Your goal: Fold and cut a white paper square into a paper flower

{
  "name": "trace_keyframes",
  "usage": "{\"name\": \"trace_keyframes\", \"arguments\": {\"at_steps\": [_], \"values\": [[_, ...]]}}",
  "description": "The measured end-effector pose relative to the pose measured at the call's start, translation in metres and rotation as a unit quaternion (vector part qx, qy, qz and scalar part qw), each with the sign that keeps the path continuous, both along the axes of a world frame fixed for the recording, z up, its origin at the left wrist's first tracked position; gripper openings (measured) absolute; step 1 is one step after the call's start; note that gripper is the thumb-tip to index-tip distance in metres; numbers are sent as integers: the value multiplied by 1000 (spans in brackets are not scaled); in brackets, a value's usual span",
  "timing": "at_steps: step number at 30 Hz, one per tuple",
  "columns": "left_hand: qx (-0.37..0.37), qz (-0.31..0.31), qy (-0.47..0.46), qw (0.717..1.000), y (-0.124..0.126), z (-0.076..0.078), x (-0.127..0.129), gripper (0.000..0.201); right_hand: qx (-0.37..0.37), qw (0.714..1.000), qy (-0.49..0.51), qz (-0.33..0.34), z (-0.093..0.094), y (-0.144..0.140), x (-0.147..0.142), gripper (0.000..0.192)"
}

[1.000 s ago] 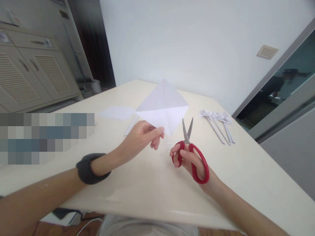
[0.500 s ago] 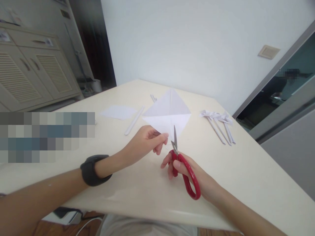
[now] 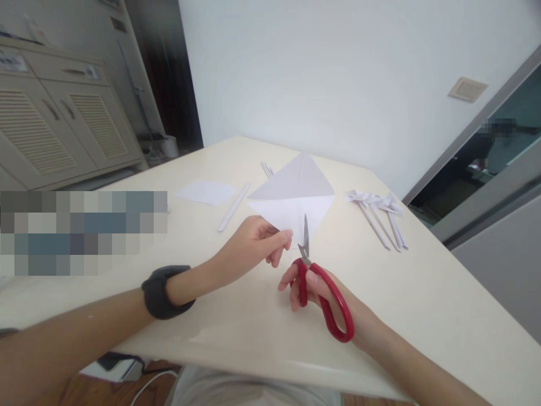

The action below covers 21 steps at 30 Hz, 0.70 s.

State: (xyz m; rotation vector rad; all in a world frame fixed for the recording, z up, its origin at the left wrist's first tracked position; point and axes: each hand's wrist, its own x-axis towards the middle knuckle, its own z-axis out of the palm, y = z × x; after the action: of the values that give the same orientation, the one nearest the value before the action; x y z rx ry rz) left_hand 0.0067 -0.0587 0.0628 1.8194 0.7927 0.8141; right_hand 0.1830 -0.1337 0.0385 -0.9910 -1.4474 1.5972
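A creased square of white paper (image 3: pixel 291 194) is held up with one corner toward me. My left hand (image 3: pixel 266 242) pinches its near left edge between thumb and fingers. My right hand (image 3: pixel 315 285) is wrapped round the red handles of a pair of scissors (image 3: pixel 336 304). The scissors' blades are apart and point away from me, at the paper's near corner. Whether the blades touch the paper is hard to make out.
On the cream table (image 3: pixel 236 332), a rolled paper tube (image 3: pixel 234 207) and some white sheets (image 3: pixel 205 192) lie to the left. More thin tubes (image 3: pixel 267 169) show behind the square. Paper pinwheels on sticks (image 3: pixel 376 208) lie at the right. A wall (image 3: pixel 329 73) stands behind.
The whole view has shifted slightly. The scissors' handles sit a little farther apart and lower to the right, while my left hand keeps its pinch on the paper.
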Motion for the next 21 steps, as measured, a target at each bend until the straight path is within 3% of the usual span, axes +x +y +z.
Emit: {"name": "trace_keyframes", "arguments": {"at_steps": [21], "values": [[2,6,-5,1000,-1,-2,1,33,17,1000,-16,9,2,-3,1,38]]}}
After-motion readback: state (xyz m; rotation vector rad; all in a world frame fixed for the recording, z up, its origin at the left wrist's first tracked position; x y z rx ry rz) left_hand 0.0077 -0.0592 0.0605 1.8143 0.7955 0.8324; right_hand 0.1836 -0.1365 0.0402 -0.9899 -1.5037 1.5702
